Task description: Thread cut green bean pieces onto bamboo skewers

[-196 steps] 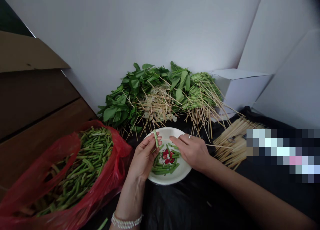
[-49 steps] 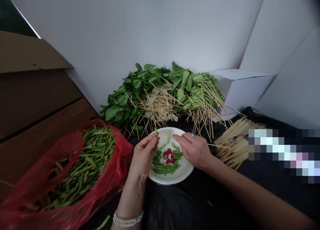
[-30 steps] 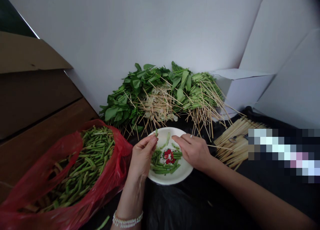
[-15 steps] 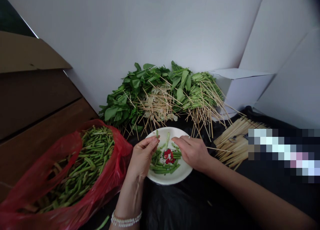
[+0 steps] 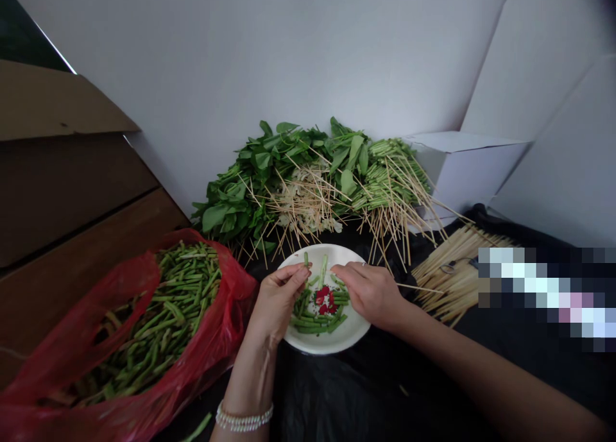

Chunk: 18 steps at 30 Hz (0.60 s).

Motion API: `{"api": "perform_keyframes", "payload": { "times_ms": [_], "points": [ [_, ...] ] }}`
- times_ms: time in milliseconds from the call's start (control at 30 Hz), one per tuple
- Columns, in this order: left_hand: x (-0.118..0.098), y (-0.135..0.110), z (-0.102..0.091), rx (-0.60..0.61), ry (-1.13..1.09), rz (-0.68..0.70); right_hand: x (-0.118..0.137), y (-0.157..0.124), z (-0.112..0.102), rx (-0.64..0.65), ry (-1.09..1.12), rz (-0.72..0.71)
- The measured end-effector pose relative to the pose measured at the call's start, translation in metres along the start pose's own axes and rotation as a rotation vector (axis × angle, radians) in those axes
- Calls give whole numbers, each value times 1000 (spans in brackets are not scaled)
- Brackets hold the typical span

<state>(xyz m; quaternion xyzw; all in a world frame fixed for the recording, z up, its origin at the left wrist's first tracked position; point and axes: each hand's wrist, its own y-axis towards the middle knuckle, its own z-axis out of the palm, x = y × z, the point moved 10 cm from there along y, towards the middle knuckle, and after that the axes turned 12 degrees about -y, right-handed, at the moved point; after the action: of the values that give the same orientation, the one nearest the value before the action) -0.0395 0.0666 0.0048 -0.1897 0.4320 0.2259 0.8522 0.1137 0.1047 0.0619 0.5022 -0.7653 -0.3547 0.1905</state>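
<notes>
Short green bean piece [image 5: 306, 258] upright, pinched between fingers of left hand [image 5: 278, 296], above white round ceramic plate [image 5: 332, 344]. Right hand [image 5: 370, 294] empty, fingers loosely extended, just over plate. Piece probably light, stiff, snappable, slightly slick: best held gently mid-length.

I've got a short green stem piece [image 5: 305, 258] standing upright in the pinch of the left hand [image 5: 276, 301], while the right hand [image 5: 370, 294] hovers over the right side of a white plate [image 5: 332, 342], which holds cut green stem pieces [image 5: 310, 320] around red flecks [image 5: 323, 299].
</notes>
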Motion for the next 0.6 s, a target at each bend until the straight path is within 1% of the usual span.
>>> {"api": "perform_keyframes", "payload": {
  "times_ms": [233, 433, 533, 600],
  "points": [
    [3, 0, 0, 19, 9, -4, 1, -1, 1, 0, 23, -6],
    [17, -4, 18, 150, 137, -50, 9, 1, -1, 9, -16, -45],
    [14, -4, 20, 165, 174, -9, 10, 2, -3, 2, -33, -50],
    [8, -4, 20, 181, 253, 28, 9, 2, -4, -10, -61, -50]
  ]
}}
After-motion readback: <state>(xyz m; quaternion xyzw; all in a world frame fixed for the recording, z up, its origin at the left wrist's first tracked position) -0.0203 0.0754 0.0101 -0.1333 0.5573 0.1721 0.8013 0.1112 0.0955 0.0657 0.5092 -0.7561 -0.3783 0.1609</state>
